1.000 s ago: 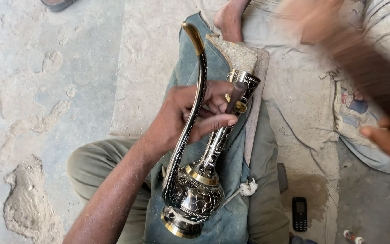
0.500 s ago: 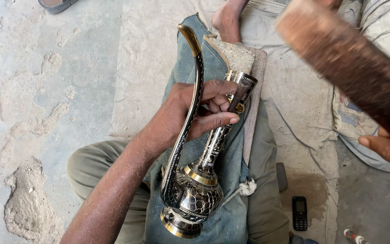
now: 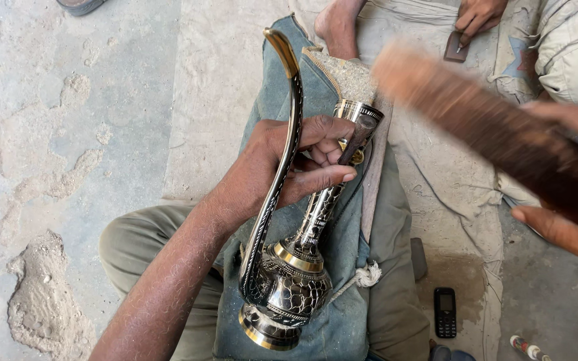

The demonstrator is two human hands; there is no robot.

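My left hand (image 3: 289, 164) grips the neck of a tall engraved metal jug (image 3: 289, 281), black with brass and silver bands, lying tilted across a blue cloth (image 3: 329, 321) on my lap. Its long curved spout (image 3: 289, 113) rises past my fingers. A small dark tool (image 3: 354, 142) is held against the jug's silver rim (image 3: 359, 110). My right hand (image 3: 570, 180) at the right edge holds a brown wooden block (image 3: 476, 120), blurred by motion, above and right of the rim.
Another person's foot (image 3: 337, 23) and hand (image 3: 477, 17) are at the top, on pale cloth (image 3: 436, 180). A small black phone (image 3: 445, 312) lies on the ground at lower right. Cracked concrete floor (image 3: 68, 134) spreads to the left.
The wooden block in my right hand has swung down and left toward the jug's rim. My left hand and the jug have stayed put.
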